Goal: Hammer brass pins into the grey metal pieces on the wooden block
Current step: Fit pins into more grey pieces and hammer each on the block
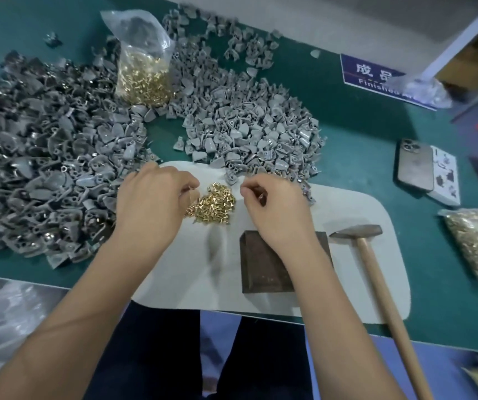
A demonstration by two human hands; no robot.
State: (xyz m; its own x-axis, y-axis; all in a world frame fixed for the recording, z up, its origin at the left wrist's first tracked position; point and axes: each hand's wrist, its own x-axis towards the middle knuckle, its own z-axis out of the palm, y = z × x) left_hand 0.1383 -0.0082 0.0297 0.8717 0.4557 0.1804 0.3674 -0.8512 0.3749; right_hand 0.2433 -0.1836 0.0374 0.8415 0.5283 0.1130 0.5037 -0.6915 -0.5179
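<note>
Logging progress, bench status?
Both hands pinching at loose brass pins. Wooden block bare. Hammer idle beside it.

The white mat [347, 255] gives the only open ground: a bare strip runs between the wooden block [266, 264] and the hammer [376, 272], and another at 7 o'clock of the block. At 12 o'clock the loose brass pins [214, 203] lie between the left hand [152, 203] and the right hand [275, 209], closing that gap. The right wrist crosses the block's far edge. The dark grey heap [35, 168] walls off 9 to 11 o'clock; the light grey heap [249, 122] blocks 12 to 1. Bare green table [356, 134] lies at 2 o'clock, bounded by a phone [415, 166]
</note>
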